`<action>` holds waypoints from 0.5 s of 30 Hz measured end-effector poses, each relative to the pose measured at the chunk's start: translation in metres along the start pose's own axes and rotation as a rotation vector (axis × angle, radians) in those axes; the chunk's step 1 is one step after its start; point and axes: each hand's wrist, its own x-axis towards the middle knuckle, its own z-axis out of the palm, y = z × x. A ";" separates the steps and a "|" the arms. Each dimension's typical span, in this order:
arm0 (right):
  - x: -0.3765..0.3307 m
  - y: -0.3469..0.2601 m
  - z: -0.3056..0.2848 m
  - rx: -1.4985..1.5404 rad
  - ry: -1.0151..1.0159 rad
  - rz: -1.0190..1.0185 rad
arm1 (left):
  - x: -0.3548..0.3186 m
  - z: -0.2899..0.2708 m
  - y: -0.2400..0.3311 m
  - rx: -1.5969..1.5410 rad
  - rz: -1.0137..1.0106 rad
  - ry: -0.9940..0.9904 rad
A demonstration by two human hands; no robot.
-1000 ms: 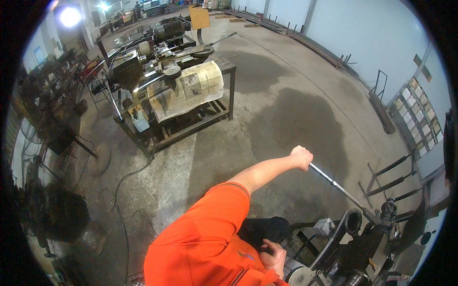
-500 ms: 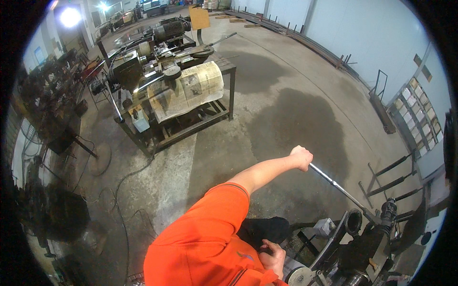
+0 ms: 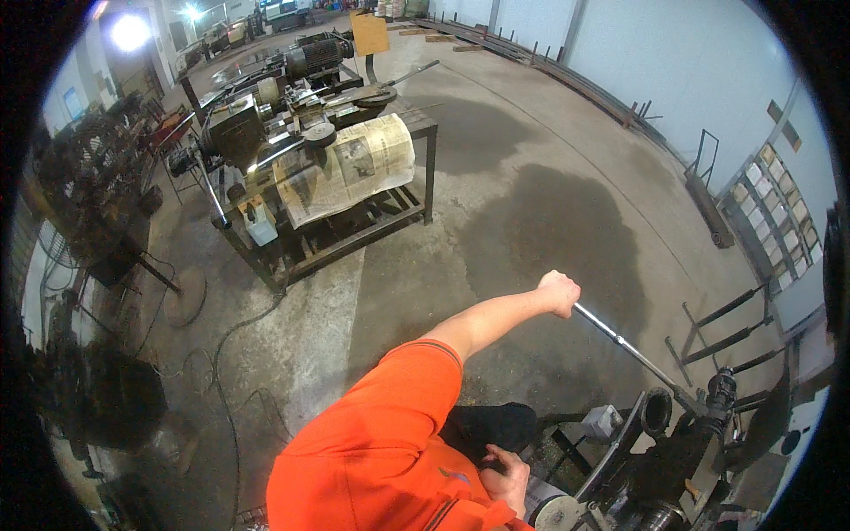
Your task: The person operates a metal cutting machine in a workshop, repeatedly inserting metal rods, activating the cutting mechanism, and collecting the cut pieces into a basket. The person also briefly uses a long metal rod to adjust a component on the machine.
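My left arm, in an orange sleeve, reaches out across the view to the right. At its end my left hand (image 3: pixel 559 294) is closed in a fist round the tip of a long shiny metal lever (image 3: pixel 618 339). The lever slopes down to a dark, greasy machine (image 3: pixel 682 451) at the lower right. Close to my body, my right hand (image 3: pixel 506 479) has its fingers curled in; whether anything is inside them is hidden. Beside it sits a round pale metal wheel (image 3: pixel 560 513) on the machine. A small light-grey box (image 3: pixel 603 421) is fixed farther along.
A steel-framed bench (image 3: pixel 431 177) carries another machine with a motor (image 3: pixel 314 57) and a newspaper sheet (image 3: pixel 350 168). A cable (image 3: pixel 219 380) runs over the floor. Black-padded bars (image 3: pixel 728 343) stand beyond the lever. A wheeled trolley (image 3: pixel 708 208) is near the right wall.
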 end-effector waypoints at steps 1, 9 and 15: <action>0.000 0.000 0.000 0.002 -0.004 -0.003 | -0.001 0.000 0.000 0.003 0.002 0.001; 0.000 0.001 -0.001 0.039 -0.021 0.016 | 0.000 0.001 -0.001 0.002 -0.005 0.012; 0.000 0.003 -0.001 0.002 -0.014 -0.031 | -0.001 -0.001 -0.001 -0.008 -0.009 0.003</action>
